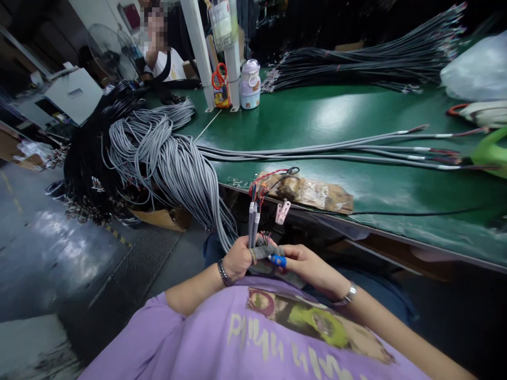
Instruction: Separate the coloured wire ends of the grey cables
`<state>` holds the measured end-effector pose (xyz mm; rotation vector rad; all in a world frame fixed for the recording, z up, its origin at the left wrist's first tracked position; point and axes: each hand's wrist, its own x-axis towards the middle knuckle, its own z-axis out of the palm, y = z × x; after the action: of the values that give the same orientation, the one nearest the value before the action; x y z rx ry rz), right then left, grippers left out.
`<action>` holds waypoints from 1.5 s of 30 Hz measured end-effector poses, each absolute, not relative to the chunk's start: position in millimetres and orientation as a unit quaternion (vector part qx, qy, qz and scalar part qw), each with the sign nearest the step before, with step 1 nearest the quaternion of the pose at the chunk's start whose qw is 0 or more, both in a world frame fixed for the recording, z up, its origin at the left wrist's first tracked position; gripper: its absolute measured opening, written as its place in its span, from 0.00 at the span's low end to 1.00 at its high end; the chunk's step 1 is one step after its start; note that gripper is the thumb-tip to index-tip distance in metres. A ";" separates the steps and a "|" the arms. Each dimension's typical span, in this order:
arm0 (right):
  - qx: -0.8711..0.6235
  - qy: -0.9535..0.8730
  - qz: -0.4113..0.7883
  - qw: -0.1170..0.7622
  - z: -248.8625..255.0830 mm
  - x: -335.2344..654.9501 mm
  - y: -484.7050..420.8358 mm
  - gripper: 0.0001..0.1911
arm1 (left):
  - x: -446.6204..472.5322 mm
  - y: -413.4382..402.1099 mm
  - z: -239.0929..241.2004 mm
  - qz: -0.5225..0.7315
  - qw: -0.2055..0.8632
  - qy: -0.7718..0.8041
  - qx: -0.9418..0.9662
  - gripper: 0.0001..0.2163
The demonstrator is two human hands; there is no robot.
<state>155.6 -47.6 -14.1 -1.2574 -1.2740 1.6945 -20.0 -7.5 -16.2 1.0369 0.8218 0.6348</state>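
Observation:
My left hand [237, 258] is closed around several grey cables [253, 227] that stand upright in front of my body. Their stripped ends show white sleeves and thin red and dark wires. A worn grey cloth-like strip [262, 253] lies across the cables at the left fingers. My right hand [307, 264] pinches the right end of that strip, and one of its digits wears a blue covering [278, 260]. A second small cluster of wire ends [266, 239] sticks up just behind the strip. The fingers partly hide how strip and cables meet.
A large grey cable bundle [166, 148] hangs over the left table end. Long grey cables [317, 153] lie along the green table [332, 116]. Near its front edge are a taped cardboard piece [317, 194] and a pink clip [282, 211]. A person [162, 47] is behind.

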 end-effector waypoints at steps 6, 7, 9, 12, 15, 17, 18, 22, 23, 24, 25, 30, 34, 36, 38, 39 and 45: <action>-0.546 -0.490 0.542 0.409 4.8 163.2 -40.3 0.20 | -16.9 -5.9 -15.7 0.303 0.715 0.395 0.491 0.20; -0.539 -0.501 0.543 0.405 6.3 160.7 -39.5 0.20 | -15.8 -6.5 -14.9 0.300 0.719 0.391 0.489 0.20; -0.528 -0.517 0.548 0.392 6.4 154.2 -37.4 0.20 | -13.7 -8.4 -13.2 0.287 0.731 0.386 0.483 0.21; -0.541 -0.533 0.525 0.383 1.5 146.4 -33.9 0.18 | -12.9 -10.8 -11.7 0.257 0.735 0.401 0.483 0.21; -0.543 -0.544 0.506 0.392 -3.1 144.5 -32.2 0.16 | -14.6 -11.0 -12.2 0.239 0.705 0.430 0.511 0.19; -0.533 -0.535 0.512 0.410 -4.3 145.2 -32.7 0.16 | -15.5 -10.0 -12.9 0.241 0.684 0.438 0.532 0.18; -0.529 -0.527 0.515 0.420 -4.5 145.7 -33.4 0.16 | -15.7 -9.3 -13.0 0.242 0.679 0.437 0.538 0.19; -0.522 -0.488 0.537 0.448 -4.6 147.3 -36.7 0.17 | -14.5 -6.4 -9.7 0.226 0.698 0.421 0.533 0.20; -0.520 -0.477 0.545 0.453 -4.8 147.8 -37.3 0.17 | -14.0 -5.9 -8.1 0.218 0.709 0.417 0.525 0.21; -0.518 -0.466 0.552 0.459 -5.0 148.4 -37.8 0.18 | -13.3 -5.6 -6.4 0.209 0.724 0.412 0.513 0.21; -0.518 -0.457 0.555 0.463 -5.3 149.1 -38.1 0.18 | -12.6 -5.4 -4.9 0.202 0.740 0.407 0.496 0.21; -0.530 -0.454 0.541 0.469 -7.3 150.9 -38.9 0.18 | -6.9 -7.4 -3.5 0.245 0.766 0.429 0.412 0.21; -0.533 -0.493 0.496 0.476 -10.6 149.5 -41.3 0.16 | -2.7 -10.0 -7.1 0.311 0.734 0.462 0.389 0.20; -0.548 -0.528 0.440 0.477 -11.9 149.1 -42.8 0.15 | -1.6 -10.4 -8.5 0.336 0.721 0.467 0.386 0.19; -0.554 -0.547 0.413 0.473 -11.9 149.9 -43.4 0.13 | -1.3 -10.1 -9.4 0.347 0.716 0.467 0.386 0.18; -0.550 -0.546 0.421 0.471 -11.3 150.8 -43.2 0.13 | -1.5 -9.9 -9.8 0.348 0.715 0.467 0.388 0.18; -0.507 -0.479 0.554 0.455 -2.7 157.9 -36.3 0.14 | -5.1 -9.3 -13.4 0.325 0.722 0.456 0.406 0.17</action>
<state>157.9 -36.3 -2.7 -1.2508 -1.1820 1.3662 -5.1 -9.3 -13.4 0.8961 1.0077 0.7176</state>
